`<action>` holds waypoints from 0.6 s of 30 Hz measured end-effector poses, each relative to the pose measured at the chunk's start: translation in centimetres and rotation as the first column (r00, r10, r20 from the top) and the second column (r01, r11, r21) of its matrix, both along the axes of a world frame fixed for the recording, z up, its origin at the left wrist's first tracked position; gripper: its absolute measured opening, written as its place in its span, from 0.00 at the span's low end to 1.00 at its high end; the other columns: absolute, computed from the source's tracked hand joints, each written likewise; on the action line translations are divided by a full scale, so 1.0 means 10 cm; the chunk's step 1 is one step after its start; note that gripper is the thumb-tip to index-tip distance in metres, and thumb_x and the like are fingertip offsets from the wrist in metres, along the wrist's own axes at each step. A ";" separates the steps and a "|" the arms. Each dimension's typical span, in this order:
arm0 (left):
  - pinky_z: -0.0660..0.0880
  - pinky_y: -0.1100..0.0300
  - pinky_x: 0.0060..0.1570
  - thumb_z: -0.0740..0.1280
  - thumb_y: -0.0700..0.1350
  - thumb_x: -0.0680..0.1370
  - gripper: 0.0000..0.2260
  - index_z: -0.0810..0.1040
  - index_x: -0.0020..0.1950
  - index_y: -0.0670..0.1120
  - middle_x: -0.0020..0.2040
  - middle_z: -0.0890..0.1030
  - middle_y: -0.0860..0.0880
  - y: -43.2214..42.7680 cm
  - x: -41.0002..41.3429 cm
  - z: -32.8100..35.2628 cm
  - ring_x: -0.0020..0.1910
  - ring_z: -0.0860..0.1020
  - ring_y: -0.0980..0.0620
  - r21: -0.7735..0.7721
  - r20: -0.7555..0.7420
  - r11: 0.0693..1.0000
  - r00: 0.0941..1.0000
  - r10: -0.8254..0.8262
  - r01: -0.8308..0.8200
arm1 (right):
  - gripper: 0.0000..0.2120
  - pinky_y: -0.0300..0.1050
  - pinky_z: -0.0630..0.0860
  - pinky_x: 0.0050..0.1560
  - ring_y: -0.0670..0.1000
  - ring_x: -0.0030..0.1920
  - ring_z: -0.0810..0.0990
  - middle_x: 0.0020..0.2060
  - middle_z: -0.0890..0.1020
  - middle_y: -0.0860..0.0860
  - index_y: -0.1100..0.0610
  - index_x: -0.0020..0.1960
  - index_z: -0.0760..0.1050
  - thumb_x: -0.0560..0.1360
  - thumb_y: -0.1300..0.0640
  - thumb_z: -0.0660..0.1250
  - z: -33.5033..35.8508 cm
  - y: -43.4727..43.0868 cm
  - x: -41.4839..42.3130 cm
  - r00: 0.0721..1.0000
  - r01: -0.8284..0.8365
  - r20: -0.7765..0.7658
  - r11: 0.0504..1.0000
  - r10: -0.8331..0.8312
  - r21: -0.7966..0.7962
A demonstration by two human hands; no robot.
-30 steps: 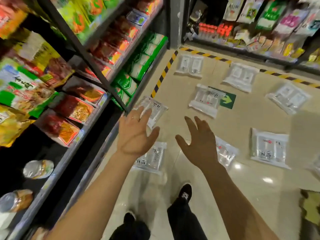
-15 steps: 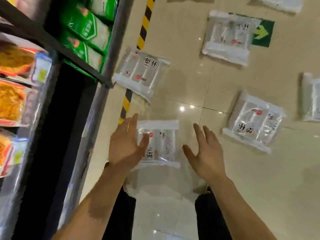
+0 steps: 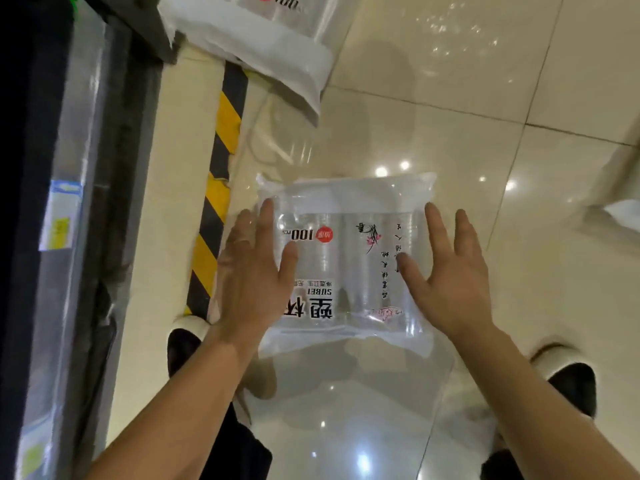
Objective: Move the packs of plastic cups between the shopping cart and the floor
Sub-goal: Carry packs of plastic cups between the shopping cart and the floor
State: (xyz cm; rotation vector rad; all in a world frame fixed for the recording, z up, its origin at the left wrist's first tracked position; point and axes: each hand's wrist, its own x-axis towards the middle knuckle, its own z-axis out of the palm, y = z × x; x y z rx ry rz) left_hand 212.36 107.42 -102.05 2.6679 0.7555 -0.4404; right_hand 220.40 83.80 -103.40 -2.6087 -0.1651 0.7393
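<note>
The glossy cream tiled floor (image 3: 450, 98) is gleaming, with bright light spots (image 3: 381, 171) glinting off it near the middle. A yellow-and-black hazard stripe (image 3: 214, 216) is running near to far on the left. Further left a dark shelf unit (image 3: 114, 168) is standing, with a price label (image 3: 60, 216) showing on its edge.

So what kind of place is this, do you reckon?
Most likely a shop aisle. A shelf edge with price labels runs along the left, yellow-and-black tape marks the shiny tiled floor, and there is a printed, sealed pack of plastic cups, with another pack beyond it.
</note>
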 end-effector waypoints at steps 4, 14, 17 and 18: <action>0.64 0.48 0.70 0.48 0.61 0.82 0.30 0.53 0.81 0.49 0.77 0.65 0.43 0.02 -0.24 -0.51 0.75 0.64 0.41 -0.039 0.053 0.999 0.998 0.029 -0.027 | 0.34 0.60 0.56 0.75 0.59 0.77 0.54 0.77 0.58 0.59 0.41 0.79 0.39 0.79 0.35 0.51 -0.53 -0.09 -0.15 1.000 -0.025 0.018 0.998 0.024 0.064; 0.50 0.87 0.55 0.60 0.50 0.83 0.29 0.49 0.81 0.52 0.65 0.59 0.64 -0.11 -0.32 -0.63 0.57 0.52 0.87 -0.369 0.221 0.909 0.932 0.286 -0.191 | 0.33 0.20 0.50 0.62 0.41 0.69 0.61 0.72 0.65 0.57 0.50 0.80 0.43 0.81 0.46 0.56 -0.67 0.00 -0.31 0.990 0.107 0.051 0.933 -0.133 0.343; 0.51 0.84 0.58 0.58 0.53 0.83 0.29 0.49 0.81 0.53 0.73 0.63 0.54 -0.14 -0.15 -0.34 0.65 0.57 0.78 -0.319 0.245 0.928 0.929 0.279 -0.194 | 0.33 0.24 0.56 0.60 0.28 0.65 0.58 0.74 0.62 0.54 0.43 0.78 0.39 0.80 0.43 0.56 -0.33 0.03 -0.24 0.987 0.131 0.046 0.927 -0.156 0.351; 0.53 0.80 0.60 0.57 0.53 0.83 0.29 0.49 0.81 0.54 0.75 0.63 0.49 -0.14 -0.08 -0.19 0.67 0.61 0.70 -0.308 0.257 0.930 0.924 0.285 -0.201 | 0.33 0.28 0.56 0.61 0.29 0.66 0.58 0.74 0.62 0.53 0.41 0.77 0.39 0.80 0.42 0.55 -0.16 0.03 -0.18 0.986 0.126 0.060 0.929 -0.156 0.348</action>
